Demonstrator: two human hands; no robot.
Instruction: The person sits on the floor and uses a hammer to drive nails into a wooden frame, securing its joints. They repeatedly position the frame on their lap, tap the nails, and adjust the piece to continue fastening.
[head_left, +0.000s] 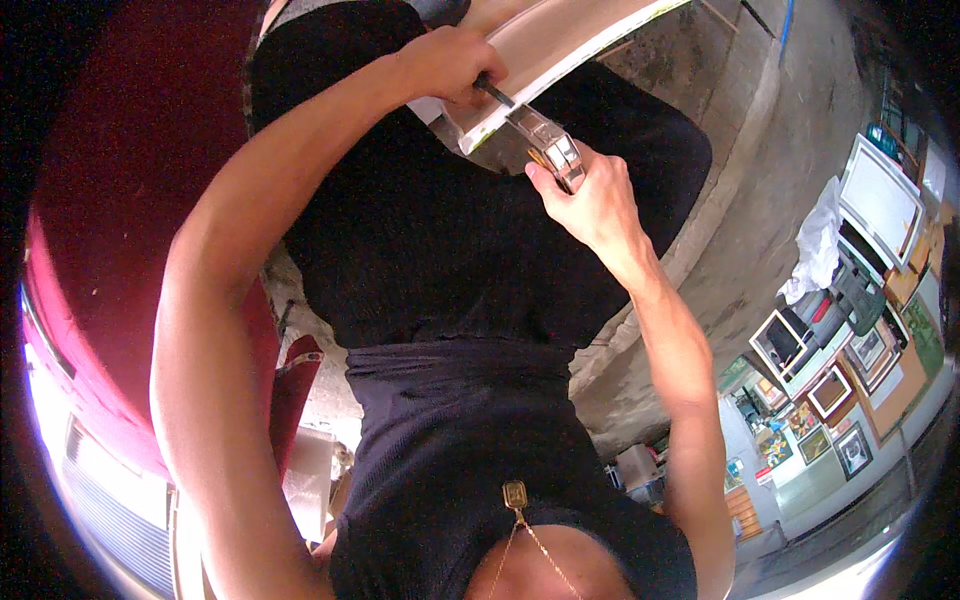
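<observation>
My right hand [597, 205] is wrapped around a shiny silver staple gun [562, 158], its front end pointing up and left. Close to that end, my left hand [445, 65] is closed on a dark narrow bar [494, 92], whose far end meets or nearly meets the staple gun. A pale panel with a white edge [570, 68] slants across my lap, under and behind the two tools. Its upper part runs out of view at the top, and my left hand hides some of its lower corner.
A dark red surface [120, 200] curves along my left. On the right, past the grey concrete floor [700, 270], lie several picture frames [830, 390], a white-framed panel [880, 195] and crumpled clear plastic [815, 240]. A necklace pendant [515, 494] hangs on my chest.
</observation>
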